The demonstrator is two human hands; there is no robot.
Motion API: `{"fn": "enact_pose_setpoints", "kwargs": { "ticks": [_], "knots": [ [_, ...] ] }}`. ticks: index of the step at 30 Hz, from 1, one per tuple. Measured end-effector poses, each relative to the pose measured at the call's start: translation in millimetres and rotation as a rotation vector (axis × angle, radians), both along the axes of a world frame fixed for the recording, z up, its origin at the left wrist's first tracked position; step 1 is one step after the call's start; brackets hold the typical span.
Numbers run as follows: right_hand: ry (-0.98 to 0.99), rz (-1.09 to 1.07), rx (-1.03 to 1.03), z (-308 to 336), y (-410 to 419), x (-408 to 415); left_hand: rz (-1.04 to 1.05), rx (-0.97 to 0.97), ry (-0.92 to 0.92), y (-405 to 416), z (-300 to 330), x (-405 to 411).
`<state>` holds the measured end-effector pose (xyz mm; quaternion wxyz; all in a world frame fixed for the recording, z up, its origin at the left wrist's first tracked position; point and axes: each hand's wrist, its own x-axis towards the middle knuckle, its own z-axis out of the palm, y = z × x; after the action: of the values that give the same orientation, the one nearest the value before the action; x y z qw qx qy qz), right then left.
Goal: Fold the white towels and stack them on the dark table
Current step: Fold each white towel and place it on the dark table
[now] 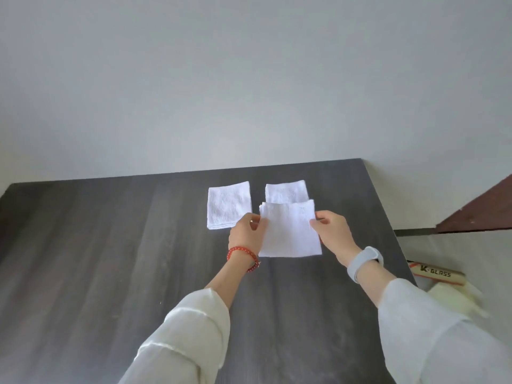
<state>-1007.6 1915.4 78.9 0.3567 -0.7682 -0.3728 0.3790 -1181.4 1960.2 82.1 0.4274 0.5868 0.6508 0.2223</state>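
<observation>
A folded white towel point(289, 231) is held just above the dark table point(110, 245), in the middle of the head view. My left hand point(245, 235) pinches its left edge and my right hand point(332, 231) pinches its right edge. Two more folded white towels lie flat farther back: one point(228, 205) to the left, and one point(286, 192) directly behind the held towel, which hides its near part.
A pale wall rises right behind the table's far edge. Past the table's right edge lie a box point(437, 273) printed K-GLASS on the floor and a dark red-brown panel point(482, 214).
</observation>
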Motion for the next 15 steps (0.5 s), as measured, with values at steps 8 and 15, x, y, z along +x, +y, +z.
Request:
{"fn": "enact_pose_setpoints", "kwargs": {
  "ticks": [8,15],
  "knots": [
    [-0.102,0.001,-0.022,-22,91,40,-0.017,-0.016,0.074,87,-28,43],
    [-0.123,0.053,-0.101,-63,125,51,-0.057,-0.047,0.289,116,-68,57]
  ]
}}
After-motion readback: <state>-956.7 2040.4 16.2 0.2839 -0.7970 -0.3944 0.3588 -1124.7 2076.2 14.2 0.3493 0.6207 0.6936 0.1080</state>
